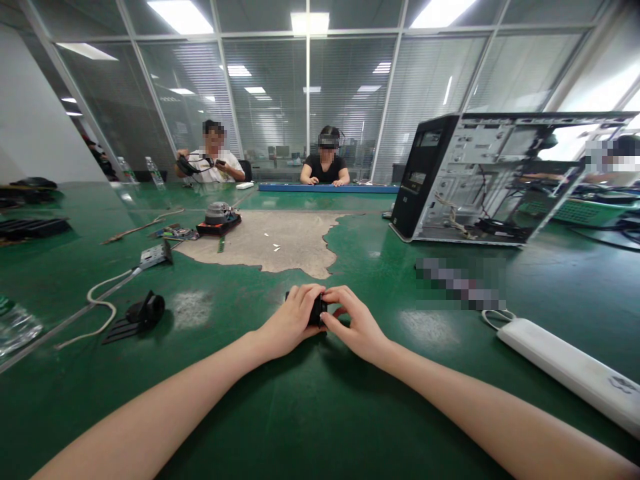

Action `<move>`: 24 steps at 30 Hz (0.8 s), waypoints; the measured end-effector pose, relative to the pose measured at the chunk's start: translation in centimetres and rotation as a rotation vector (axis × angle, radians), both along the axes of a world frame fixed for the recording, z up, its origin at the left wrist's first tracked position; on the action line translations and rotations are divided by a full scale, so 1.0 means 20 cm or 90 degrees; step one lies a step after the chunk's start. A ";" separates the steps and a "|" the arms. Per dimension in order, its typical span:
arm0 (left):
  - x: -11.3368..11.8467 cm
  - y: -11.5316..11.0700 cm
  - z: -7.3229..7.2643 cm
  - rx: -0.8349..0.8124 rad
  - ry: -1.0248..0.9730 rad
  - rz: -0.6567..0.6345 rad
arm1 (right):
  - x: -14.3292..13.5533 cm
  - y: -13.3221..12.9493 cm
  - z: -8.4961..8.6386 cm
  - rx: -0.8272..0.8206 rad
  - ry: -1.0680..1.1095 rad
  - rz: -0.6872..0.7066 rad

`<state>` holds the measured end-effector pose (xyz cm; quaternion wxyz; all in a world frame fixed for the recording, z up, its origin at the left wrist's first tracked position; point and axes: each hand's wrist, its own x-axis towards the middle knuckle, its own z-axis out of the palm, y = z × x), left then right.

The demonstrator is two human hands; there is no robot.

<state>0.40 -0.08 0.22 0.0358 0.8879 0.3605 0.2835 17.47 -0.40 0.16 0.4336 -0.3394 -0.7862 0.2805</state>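
Observation:
A small black object (316, 313) is held low over the green table (280, 413), near the middle of the view. My left hand (293, 320) wraps round it from the left and covers much of it. On its right side, the thumb and fingertips of my right hand (355, 323) are closed on its edge. Both hands hide most of its shape, so I cannot tell what it is.
An open computer case (435, 180) stands at the right behind a white power strip (565, 363). A black bracket-like part (145, 310), a metal piece with a cable (155, 255) and a heat sink with fan (220, 215) lie left. Two people sit across the table.

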 end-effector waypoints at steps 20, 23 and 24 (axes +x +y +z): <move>0.00 0.00 0.01 0.000 0.012 -0.001 | 0.00 0.00 0.00 0.017 -0.004 -0.001; 0.00 0.00 0.00 0.005 0.002 -0.003 | 0.00 0.00 0.00 0.020 0.011 -0.002; 0.00 0.00 0.00 0.006 0.000 -0.001 | 0.00 0.00 -0.01 0.008 0.016 -0.004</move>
